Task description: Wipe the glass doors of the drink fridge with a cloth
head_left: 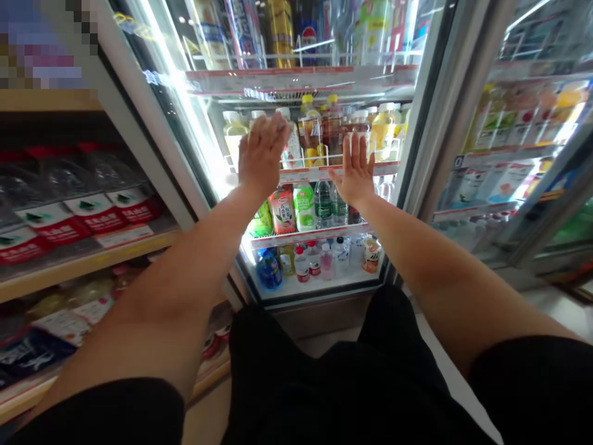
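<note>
An open drinks fridge stands in front of me, its shelves full of bottles. My left hand (260, 153) reaches to the middle shelf (389, 167), fingers curled over the top of a white-capped bottle (293, 143) in the front row. My right hand (354, 170) is beside it with fingers stretched out flat, palm toward the shelf's front rail and the tea bottles (334, 127) behind it, holding nothing. Below my hands are green-labelled bottles (304, 207) and, on the bottom shelf, small bottles (315, 258).
The fridge's glass door (152, 105) is swung open to the left. A wooden shelf unit (83, 262) with red-labelled packets is at left. A second closed glass door (514, 142) is at right. My dark-trousered legs fill the bottom of the view.
</note>
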